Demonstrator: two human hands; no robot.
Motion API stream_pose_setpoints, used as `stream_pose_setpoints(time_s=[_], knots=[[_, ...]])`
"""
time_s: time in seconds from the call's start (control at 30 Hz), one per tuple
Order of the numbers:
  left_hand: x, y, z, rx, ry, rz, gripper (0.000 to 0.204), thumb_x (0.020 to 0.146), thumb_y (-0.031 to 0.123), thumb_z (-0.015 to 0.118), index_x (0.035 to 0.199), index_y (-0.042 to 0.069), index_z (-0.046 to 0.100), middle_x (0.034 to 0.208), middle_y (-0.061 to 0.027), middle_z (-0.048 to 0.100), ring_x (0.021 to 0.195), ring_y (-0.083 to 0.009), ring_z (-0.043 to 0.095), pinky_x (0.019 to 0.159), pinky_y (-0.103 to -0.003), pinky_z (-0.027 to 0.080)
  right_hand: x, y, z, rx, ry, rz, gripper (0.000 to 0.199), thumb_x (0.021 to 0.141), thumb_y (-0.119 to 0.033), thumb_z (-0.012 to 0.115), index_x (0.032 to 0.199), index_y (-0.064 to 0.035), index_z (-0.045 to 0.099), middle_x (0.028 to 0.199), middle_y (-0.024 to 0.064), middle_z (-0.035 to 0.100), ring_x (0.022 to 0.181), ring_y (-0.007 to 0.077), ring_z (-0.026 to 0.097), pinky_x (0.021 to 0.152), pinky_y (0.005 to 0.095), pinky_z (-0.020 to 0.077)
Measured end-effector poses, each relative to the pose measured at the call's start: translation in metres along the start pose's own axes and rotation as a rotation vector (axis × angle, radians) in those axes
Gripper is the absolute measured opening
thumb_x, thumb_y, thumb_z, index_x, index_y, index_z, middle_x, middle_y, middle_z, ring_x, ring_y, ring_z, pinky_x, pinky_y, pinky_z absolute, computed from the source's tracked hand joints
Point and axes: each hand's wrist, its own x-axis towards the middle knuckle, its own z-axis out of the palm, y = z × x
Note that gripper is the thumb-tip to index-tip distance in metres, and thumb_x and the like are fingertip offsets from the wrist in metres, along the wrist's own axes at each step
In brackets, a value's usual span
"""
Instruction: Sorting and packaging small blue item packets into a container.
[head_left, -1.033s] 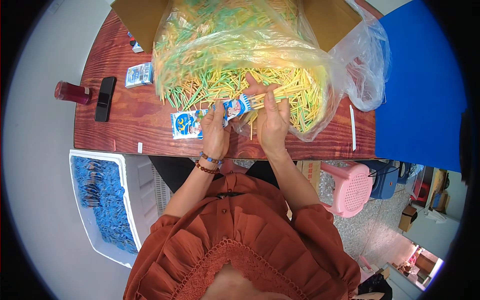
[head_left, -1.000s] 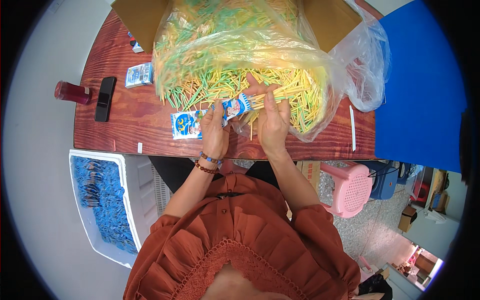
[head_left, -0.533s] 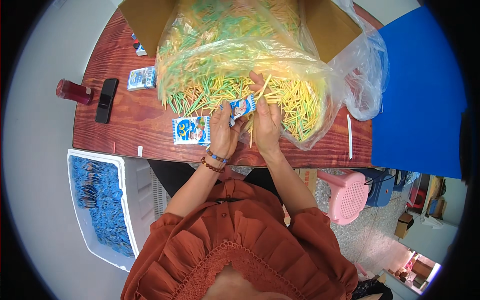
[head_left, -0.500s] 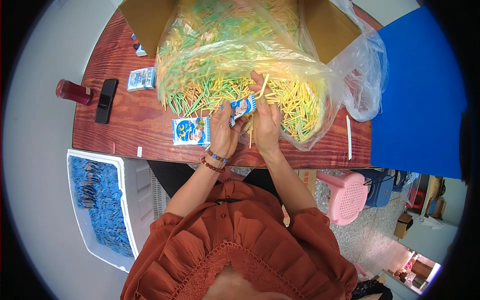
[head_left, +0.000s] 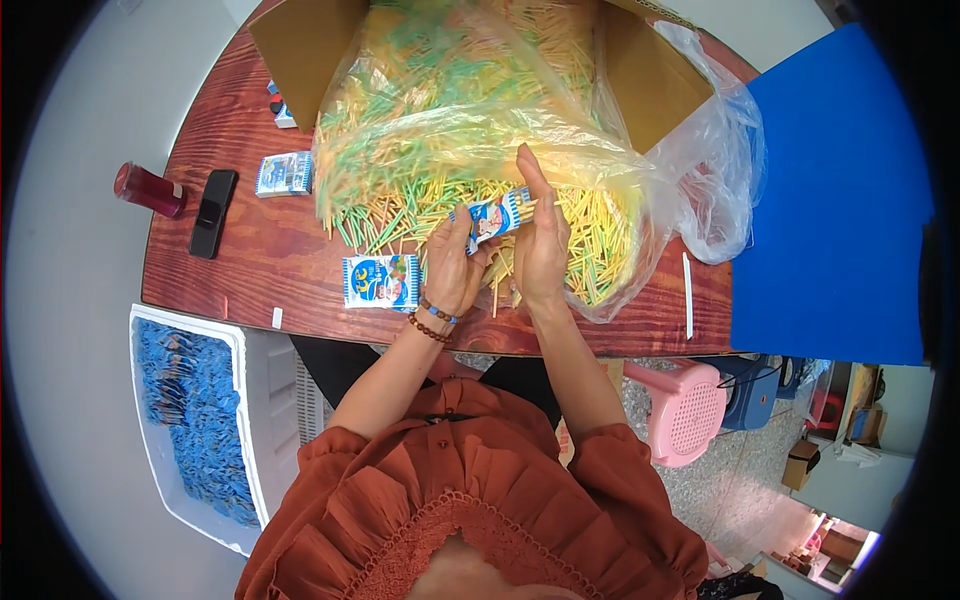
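A small blue-and-white packet [head_left: 490, 222] is pinched in my left hand [head_left: 455, 262], tilted with its upper end to the right. Pale yellow sticks show at that end. My right hand [head_left: 542, 240] stands upright beside it, fingers stretched out and palm side against the stick ends. Behind both hands, a heap of yellow, green and orange candy-like sticks [head_left: 600, 245] spills from a clear plastic bag [head_left: 480, 125]. More blue-and-white packets [head_left: 381, 282] lie on the table left of my left hand.
The bag comes out of a cardboard box [head_left: 655, 85] on the reddish wooden table [head_left: 240, 285]. Other packets [head_left: 284, 174], a phone [head_left: 213, 215] and a dark red bottle [head_left: 150, 190] are at left. A white foam box [head_left: 250, 430] holds many blue packets. A blue panel [head_left: 830, 210] stands right; a pink stool [head_left: 688, 415] is below.
The yellow stick my right hand held at the packet's end no longer sticks out. My right fingers have straightened, and the palm now rests against that end.
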Motion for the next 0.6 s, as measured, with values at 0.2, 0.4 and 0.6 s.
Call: stream_pose_setpoints(time_s=[0.2,0.4,0.6], knots=[[0.006,-0.003,0.003,-0.056,-0.023,-0.028,0.030,0.100,0.030,0.048,0.104,0.004,0.061,0.103,-0.0070,0.066,0.093,-0.0147,0.062,0.079,-0.031,0.051,0.005,-0.002,-0.008,-0.201,-0.141,-0.004,0.049,0.102,-0.033,0.034,0.136,0.0006,0.043,0.150,0.0153,0.032,0.139,0.0252,0.030,0.113,0.0369,0.0211],[0.008,-0.002,0.003,-0.148,-0.078,-0.048,0.031,0.100,0.030,0.048,0.111,0.003,0.058,0.108,-0.0079,0.065,0.098,-0.0178,0.062,0.085,-0.035,0.051,0.007,-0.012,-0.015,0.005,-0.012,-0.023,0.055,0.098,-0.027,0.044,0.143,0.0010,0.028,0.145,0.0175,0.036,0.132,0.0259,0.038,0.109,0.0367,0.0291],[0.011,-0.006,0.006,-0.214,-0.090,-0.075,0.029,0.100,0.027,0.047,0.117,0.006,0.055,0.117,-0.0089,0.061,0.107,-0.0205,0.060,0.092,-0.039,0.048,-0.014,-0.010,-0.021,-0.342,-0.037,0.072,0.038,0.089,-0.006,0.060,0.125,0.0022,0.051,0.117,0.0103,0.057,0.105,0.0178,0.055,0.090,0.0316,0.0434]])
